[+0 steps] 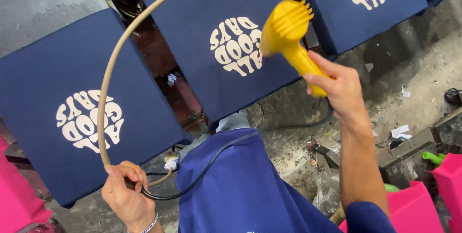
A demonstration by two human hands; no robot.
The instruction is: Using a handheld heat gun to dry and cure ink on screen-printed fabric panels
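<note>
Around the middle navy panel (219, 45), which bears a cream printed design, the scene spreads out: a second navy panel (72, 112) lies to its left and lower, a third (358, 6) to its right and higher, each with the same kind of print. Below the middle panel hangs a blue garment (240, 185) on the person. A tan hose (108, 76) arcs from above that panel's left corner down past the left panel's print. Over the middle panel's right edge, the right hand (339, 86) is wrapped tight around the handle of a yellow heat gun (288, 35), its vented nozzle beside the print. Below and left of the middle panel, the left hand (127, 192) is clenched around the hose and a black cable (202, 173).
</note>
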